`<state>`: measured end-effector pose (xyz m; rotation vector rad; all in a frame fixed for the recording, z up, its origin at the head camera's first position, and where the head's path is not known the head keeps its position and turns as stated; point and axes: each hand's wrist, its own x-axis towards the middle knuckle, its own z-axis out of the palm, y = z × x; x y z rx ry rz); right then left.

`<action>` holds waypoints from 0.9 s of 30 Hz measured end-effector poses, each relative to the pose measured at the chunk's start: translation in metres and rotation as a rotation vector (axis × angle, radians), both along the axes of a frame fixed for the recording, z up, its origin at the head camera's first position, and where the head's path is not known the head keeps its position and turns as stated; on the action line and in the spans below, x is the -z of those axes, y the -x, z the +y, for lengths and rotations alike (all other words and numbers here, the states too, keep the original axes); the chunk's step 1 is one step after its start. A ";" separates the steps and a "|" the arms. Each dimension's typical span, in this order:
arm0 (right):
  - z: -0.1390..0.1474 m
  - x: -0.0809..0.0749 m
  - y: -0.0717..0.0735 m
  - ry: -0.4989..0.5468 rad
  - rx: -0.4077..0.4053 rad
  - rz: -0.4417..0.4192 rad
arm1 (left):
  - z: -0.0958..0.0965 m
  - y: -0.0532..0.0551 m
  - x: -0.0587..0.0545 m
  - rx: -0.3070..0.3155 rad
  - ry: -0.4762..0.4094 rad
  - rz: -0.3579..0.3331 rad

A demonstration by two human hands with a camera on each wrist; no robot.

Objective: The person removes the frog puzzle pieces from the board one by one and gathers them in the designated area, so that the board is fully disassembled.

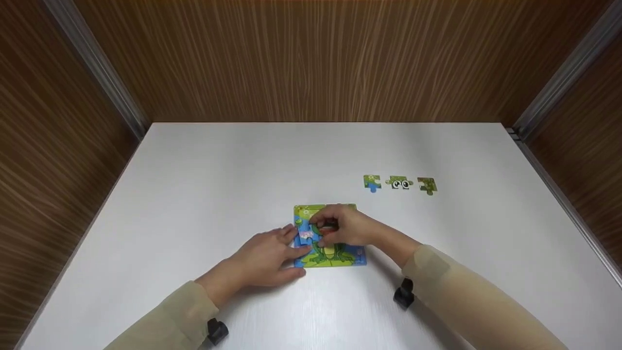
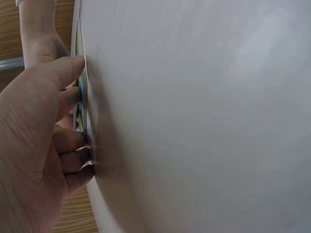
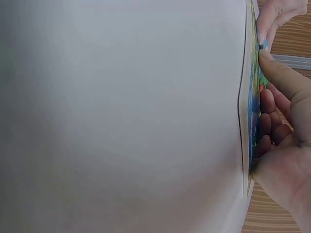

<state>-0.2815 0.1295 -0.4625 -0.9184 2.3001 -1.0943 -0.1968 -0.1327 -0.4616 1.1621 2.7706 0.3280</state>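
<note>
A frog jigsaw board [image 1: 336, 261] with a green and blue picture lies on the white table. My right hand [image 1: 351, 226] is over it, thumb and fingers pinching a blue and green puzzle piece [image 1: 306, 235] with a pink flower at the board's left side. From the right wrist view, the piece [image 3: 263, 81] stands slightly raised off the board's face. Resting at the board's left edge is my left hand [image 1: 269, 257], its fingers spread; the index fingertip lies on the board and the thumb by the lower left corner. My right hand hides the board's middle right.
Beyond the board to the right lie three loose puzzle pieces in a row: a green and blue one [image 1: 371, 182], one with the frog's eyes [image 1: 399, 183] and a green-brown one [image 1: 428, 184]. Wood-grain panels [image 1: 311, 63] enclose the table [image 1: 218, 170] at back and sides.
</note>
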 end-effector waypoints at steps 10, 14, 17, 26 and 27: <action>-0.001 0.000 -0.002 -0.024 -0.010 0.033 | 0.000 0.001 0.001 0.001 0.012 -0.023; -0.001 -0.001 -0.003 -0.040 -0.019 0.054 | 0.000 0.000 0.000 0.000 0.009 -0.023; 0.000 -0.001 -0.003 -0.040 -0.026 0.069 | 0.000 0.001 0.000 0.002 0.009 -0.021; 0.002 0.002 0.000 0.006 -0.049 0.047 | 0.000 0.001 0.001 0.009 0.010 -0.005; 0.002 0.002 0.000 0.011 -0.051 0.044 | 0.000 0.001 0.001 0.011 0.009 0.001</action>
